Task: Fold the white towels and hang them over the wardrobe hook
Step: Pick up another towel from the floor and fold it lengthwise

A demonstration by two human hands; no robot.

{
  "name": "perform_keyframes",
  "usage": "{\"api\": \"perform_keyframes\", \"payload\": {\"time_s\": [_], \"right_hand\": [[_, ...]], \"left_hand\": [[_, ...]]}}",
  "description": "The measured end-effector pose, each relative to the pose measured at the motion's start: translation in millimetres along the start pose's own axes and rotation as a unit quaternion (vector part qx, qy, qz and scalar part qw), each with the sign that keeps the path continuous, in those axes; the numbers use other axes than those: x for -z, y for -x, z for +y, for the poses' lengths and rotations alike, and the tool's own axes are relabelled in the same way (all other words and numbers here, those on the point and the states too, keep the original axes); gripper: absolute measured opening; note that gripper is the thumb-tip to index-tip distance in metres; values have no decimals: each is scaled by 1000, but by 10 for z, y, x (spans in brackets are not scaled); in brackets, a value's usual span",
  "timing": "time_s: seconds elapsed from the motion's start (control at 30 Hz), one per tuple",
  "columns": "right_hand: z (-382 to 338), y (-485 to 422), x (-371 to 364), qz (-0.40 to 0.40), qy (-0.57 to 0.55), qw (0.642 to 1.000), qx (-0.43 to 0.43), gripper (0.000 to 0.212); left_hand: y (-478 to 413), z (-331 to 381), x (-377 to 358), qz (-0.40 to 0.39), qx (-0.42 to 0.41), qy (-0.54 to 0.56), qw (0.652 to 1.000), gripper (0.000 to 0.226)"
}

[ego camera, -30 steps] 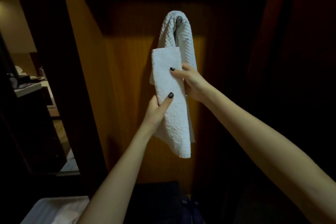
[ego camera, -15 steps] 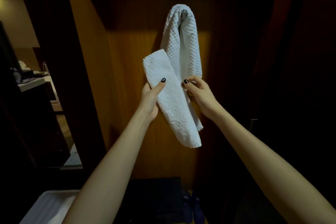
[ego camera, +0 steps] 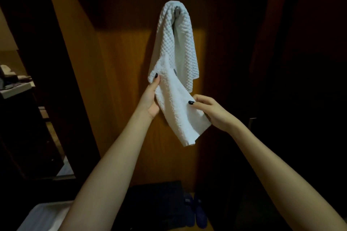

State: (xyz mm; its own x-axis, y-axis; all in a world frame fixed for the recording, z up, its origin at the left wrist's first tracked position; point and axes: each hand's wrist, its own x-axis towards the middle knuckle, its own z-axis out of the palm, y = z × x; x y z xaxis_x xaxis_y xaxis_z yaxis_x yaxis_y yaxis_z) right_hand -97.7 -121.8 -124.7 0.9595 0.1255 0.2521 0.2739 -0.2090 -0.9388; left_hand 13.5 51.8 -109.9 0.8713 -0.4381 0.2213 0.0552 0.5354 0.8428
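A white waffle-textured towel (ego camera: 179,43) hangs draped over a small metal hook (ego camera: 177,11) on the wooden wardrobe panel (ego camera: 120,80). In front of its lower part I hold a second, smoother folded white towel (ego camera: 178,107), tilted from upper left to lower right. My left hand (ego camera: 151,97) grips its upper left edge, thumb on the front. My right hand (ego camera: 208,109) pinches its right edge lower down. The folded towel's lower corner hangs free below both hands.
A dark bag or case (ego camera: 155,204) and dark slippers (ego camera: 195,212) sit on the wardrobe floor. A white surface (ego camera: 41,217) shows at bottom left. A dark door frame (ego camera: 62,62) stands left, with a cluttered counter (ego camera: 15,86) beyond. Right side is dark.
The folded towel has come down and tilted, its top now over the hanging towel's lower part. My right hand slid down to its right edge; my left hand moved up to the top corner.
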Motion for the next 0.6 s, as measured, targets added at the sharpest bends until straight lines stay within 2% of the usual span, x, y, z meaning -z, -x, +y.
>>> {"api": "perform_keyframes", "payload": {"time_s": [0.1,0.2,0.3,0.4,0.47,0.53,0.6], "right_hand": [[1,53,60,-13,-46,999,-11,21],[55,115,126,-7,-83,996,-7,16],[118,185,131,-29,-39,998,-30,20],[125,211,68,-31,7,999,-40,30],[101,213,40,-23,15,999,-28,25],[78,226,52,-21,12,999,-27,21],[69,251,81,-31,13,999,-36,29]], "left_hand": [[-52,-25,-33,11,-16,9,1000,54],[-86,-25,-24,35,-38,31,998,49],[-118,-43,-22,44,-58,44,996,49],[-99,-53,-87,51,-44,55,996,69],[-98,-66,-89,47,-35,54,997,78],[-95,-55,-75,53,-34,59,996,68],[-119,-42,-30,66,-40,68,995,44]]}}
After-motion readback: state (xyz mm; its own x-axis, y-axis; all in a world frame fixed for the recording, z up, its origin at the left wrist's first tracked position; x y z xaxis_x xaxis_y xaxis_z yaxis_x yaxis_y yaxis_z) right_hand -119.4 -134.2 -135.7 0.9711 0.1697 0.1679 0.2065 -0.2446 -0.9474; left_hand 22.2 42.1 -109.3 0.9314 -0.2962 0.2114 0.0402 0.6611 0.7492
